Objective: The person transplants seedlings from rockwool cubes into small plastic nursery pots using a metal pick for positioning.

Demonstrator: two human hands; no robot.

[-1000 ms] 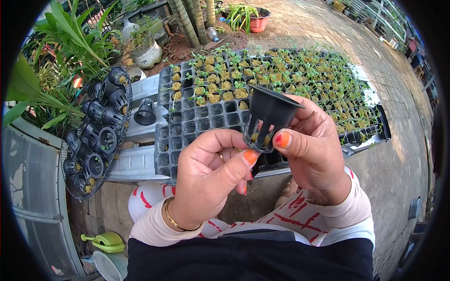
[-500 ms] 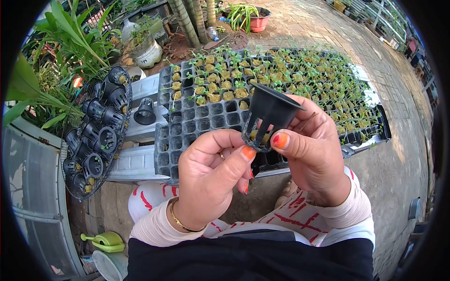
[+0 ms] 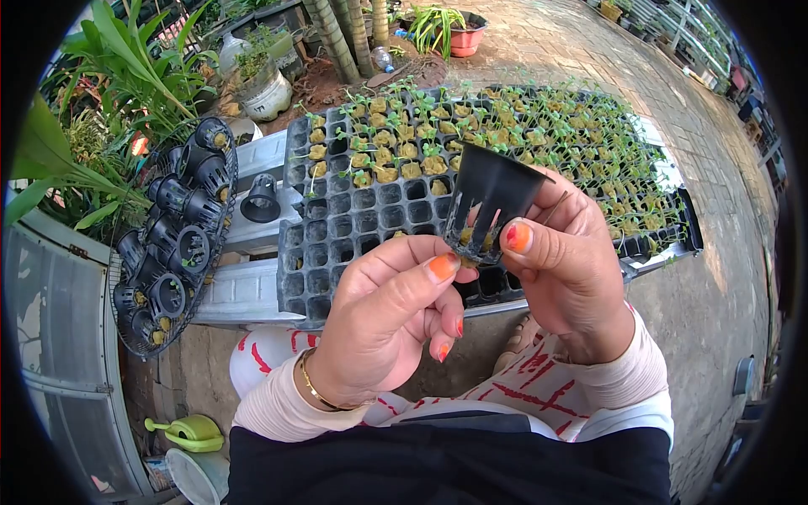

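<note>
A black slotted net cup (image 3: 497, 198) is held up over the seedling tray (image 3: 366, 202), with something yellowish showing through its lower slots. My right hand (image 3: 568, 265) grips the cup's right side between thumb and fingers. My left hand (image 3: 391, 320) is at the cup's lower left, thumb and index finger pressed together beside its base; whether a small thing is pinched there is hidden. Green seedlings (image 3: 547, 126) in yellowish plugs fill the tray's back and right, while its near left cells are bare.
A wire basket (image 3: 225, 227) of black net cups stands at the left. Another net cup (image 3: 261, 200) lies on the white slatted table (image 3: 244, 290). Potted plants, a green watering can (image 3: 192, 433) and a bucket (image 3: 195, 475) are around.
The net cup has shifted slightly right with my right hand. My left thumb and index finger have come away from the cup's lower wall and closed together.
</note>
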